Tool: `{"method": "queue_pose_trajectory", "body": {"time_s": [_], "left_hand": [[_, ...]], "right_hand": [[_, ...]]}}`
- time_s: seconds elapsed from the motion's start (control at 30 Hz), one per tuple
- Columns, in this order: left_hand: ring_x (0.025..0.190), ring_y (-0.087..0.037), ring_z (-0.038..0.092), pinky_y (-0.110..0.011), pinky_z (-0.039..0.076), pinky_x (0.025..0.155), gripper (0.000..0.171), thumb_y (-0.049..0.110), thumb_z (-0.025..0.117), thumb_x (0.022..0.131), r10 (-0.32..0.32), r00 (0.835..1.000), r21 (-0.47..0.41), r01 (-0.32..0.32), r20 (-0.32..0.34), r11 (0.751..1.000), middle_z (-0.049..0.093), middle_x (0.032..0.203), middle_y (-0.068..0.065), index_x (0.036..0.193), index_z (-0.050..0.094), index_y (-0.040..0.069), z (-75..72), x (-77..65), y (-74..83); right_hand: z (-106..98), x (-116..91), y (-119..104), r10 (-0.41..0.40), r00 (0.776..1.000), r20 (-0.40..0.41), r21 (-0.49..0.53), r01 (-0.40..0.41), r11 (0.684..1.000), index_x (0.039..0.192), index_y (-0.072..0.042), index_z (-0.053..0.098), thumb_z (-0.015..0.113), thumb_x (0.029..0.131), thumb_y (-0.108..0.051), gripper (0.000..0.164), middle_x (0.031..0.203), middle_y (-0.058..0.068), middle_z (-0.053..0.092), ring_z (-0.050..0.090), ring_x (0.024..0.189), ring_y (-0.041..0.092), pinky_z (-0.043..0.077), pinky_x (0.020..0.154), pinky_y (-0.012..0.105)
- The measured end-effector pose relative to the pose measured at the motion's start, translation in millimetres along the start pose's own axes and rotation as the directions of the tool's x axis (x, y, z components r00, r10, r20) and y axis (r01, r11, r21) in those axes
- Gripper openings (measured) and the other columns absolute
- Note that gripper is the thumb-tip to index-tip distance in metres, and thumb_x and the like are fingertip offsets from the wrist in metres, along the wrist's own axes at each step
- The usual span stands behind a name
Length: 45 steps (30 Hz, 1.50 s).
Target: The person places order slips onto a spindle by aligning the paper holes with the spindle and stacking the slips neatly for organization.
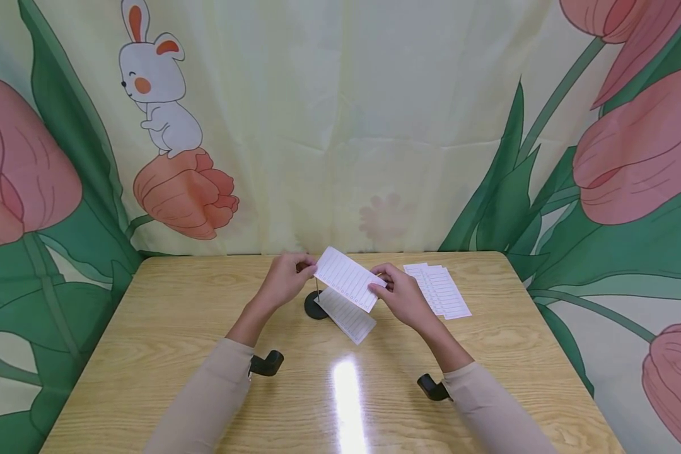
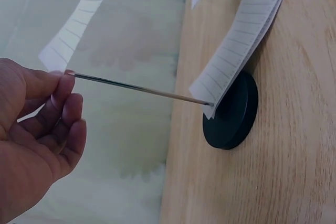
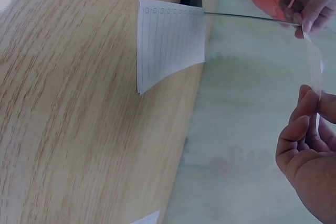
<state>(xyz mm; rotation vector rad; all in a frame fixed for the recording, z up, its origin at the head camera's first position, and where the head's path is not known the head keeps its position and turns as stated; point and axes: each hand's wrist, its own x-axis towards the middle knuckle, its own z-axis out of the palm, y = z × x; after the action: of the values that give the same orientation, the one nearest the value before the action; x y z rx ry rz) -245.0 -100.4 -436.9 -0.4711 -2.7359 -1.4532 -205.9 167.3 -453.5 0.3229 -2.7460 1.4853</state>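
A lined white paper slip (image 1: 346,277) with small checkboxes is stretched between my two hands above the table. My left hand (image 1: 286,277) pinches its left corner at the top of a thin metal bill spike (image 2: 139,87). The opposite end of the slip is gripped between the thumb and fingers of my right hand (image 1: 401,295). Lower down, several similar slips (image 2: 231,40) are threaded on the spike, near its round black base (image 2: 231,119). In the left wrist view the spike's tip is hidden by the fingertips, so whether it pierces the held slip cannot be told.
More lined slips (image 1: 445,293) lie overlapping on the wooden table (image 1: 164,353), right of my right hand. Behind the table's far edge hangs a curtain (image 1: 340,126) printed with tulips and a rabbit. A black wrist mount (image 1: 267,364) sticks out from the left sleeve.
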Motion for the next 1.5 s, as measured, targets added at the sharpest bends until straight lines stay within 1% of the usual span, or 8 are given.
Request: {"method": "queue_pose_trajectory", "body": {"time_s": [0.27, 0.53, 0.7, 0.87, 1.17, 1.37, 1.43, 1.5], "left_hand": [[0.085, -0.021, 0.067, -0.031, 0.056, 0.075, 0.012, 0.005, 0.066, 0.1, -0.034, 0.999, 0.0, 0.034, 0.004, 0.999, 0.074, 0.097, -0.012, 0.104, 0.076, 0.0, 1.8, 1.2, -2.4], [0.091, -0.028, 0.07, -0.032, 0.058, 0.077, 0.014, 0.006, 0.065, 0.101, -0.064, 0.998, -0.06, 0.065, 0.019, 0.996, 0.074, 0.101, -0.014, 0.107, 0.075, -0.001, 2.3, 0.9, -4.3], [0.094, -0.033, 0.071, -0.032, 0.058, 0.078, 0.014, 0.005, 0.064, 0.101, -0.078, 0.997, -0.079, 0.079, 0.021, 0.994, 0.074, 0.101, -0.014, 0.106, 0.075, -0.001, 2.2, 0.6, -6.4], [0.096, -0.034, 0.07, -0.033, 0.058, 0.079, 0.014, 0.005, 0.064, 0.101, -0.094, 0.995, -0.099, 0.096, 0.024, 0.99, 0.074, 0.101, -0.014, 0.108, 0.075, 0.0, 2.4, -0.1, -6.5], [0.097, -0.034, 0.071, -0.034, 0.06, 0.081, 0.013, 0.004, 0.064, 0.101, -0.092, 0.996, -0.127, 0.094, 0.019, 0.987, 0.074, 0.103, -0.015, 0.107, 0.075, 0.0, 5.1, -1.1, -8.1], [0.093, -0.026, 0.07, -0.041, 0.061, 0.085, 0.014, 0.003, 0.063, 0.101, -0.099, 0.995, -0.136, 0.101, 0.019, 0.986, 0.073, 0.105, -0.015, 0.11, 0.074, -0.001, 6.0, -2.5, -8.4], [0.092, -0.024, 0.07, -0.041, 0.061, 0.085, 0.014, 0.003, 0.063, 0.101, -0.098, 0.995, -0.13, 0.1, 0.018, 0.986, 0.073, 0.104, -0.015, 0.109, 0.074, -0.001, 6.0, -2.7, -9.0], [0.091, -0.023, 0.07, -0.037, 0.061, 0.083, 0.014, 0.003, 0.063, 0.101, -0.096, 0.995, -0.122, 0.098, 0.017, 0.988, 0.073, 0.104, -0.014, 0.108, 0.075, 0.0, 6.1, -2.7, -9.9]], "right_hand": [[1.1, 1.6, 4.5, 0.017, 1.0, 0.008, 0.005, -0.017, 1.0, 0.121, -0.005, 0.065, 0.072, 0.097, -0.011, 0.025, 0.098, 0.01, 0.074, 0.066, 0.081, 0.015, 0.049, 0.067, 0.025], [0.8, 1.6, 4.2, 0.018, 1.0, 0.007, -0.012, -0.018, 1.0, 0.121, -0.005, 0.065, 0.071, 0.098, -0.011, 0.026, 0.098, 0.01, 0.073, 0.067, 0.082, 0.015, 0.05, 0.067, 0.025], [0.9, 1.2, 3.0, 0.017, 1.0, 0.005, 0.0, -0.017, 1.0, 0.121, -0.005, 0.065, 0.072, 0.097, -0.011, 0.025, 0.097, 0.009, 0.074, 0.068, 0.082, 0.015, 0.05, 0.068, 0.025], [1.6, 1.0, 3.9, 0.024, 1.0, 0.008, 0.002, -0.024, 1.0, 0.121, -0.005, 0.065, 0.072, 0.097, -0.01, 0.025, 0.097, 0.01, 0.074, 0.068, 0.082, 0.015, 0.051, 0.068, 0.025], [2.5, -0.1, 3.9, 0.022, 1.0, 0.003, 0.003, -0.022, 1.0, 0.121, -0.005, 0.065, 0.072, 0.097, -0.01, 0.025, 0.095, 0.009, 0.074, 0.067, 0.08, 0.015, 0.051, 0.067, 0.025], [4.3, -0.7, 4.9, 0.02, 1.0, 0.002, 0.004, -0.02, 1.0, 0.12, -0.004, 0.065, 0.073, 0.096, -0.008, 0.025, 0.096, 0.01, 0.074, 0.068, 0.081, 0.017, 0.051, 0.067, 0.024], [4.5, -0.9, 5.4, 0.016, 1.0, 0.001, 0.003, -0.016, 1.0, 0.12, -0.004, 0.065, 0.073, 0.096, -0.009, 0.025, 0.096, 0.01, 0.074, 0.069, 0.082, 0.017, 0.051, 0.068, 0.025], [4.6, -0.9, 5.8, 0.012, 1.0, 0.001, -0.001, -0.012, 1.0, 0.12, -0.004, 0.065, 0.072, 0.096, -0.009, 0.025, 0.097, 0.01, 0.075, 0.069, 0.083, 0.017, 0.052, 0.068, 0.025]]}}
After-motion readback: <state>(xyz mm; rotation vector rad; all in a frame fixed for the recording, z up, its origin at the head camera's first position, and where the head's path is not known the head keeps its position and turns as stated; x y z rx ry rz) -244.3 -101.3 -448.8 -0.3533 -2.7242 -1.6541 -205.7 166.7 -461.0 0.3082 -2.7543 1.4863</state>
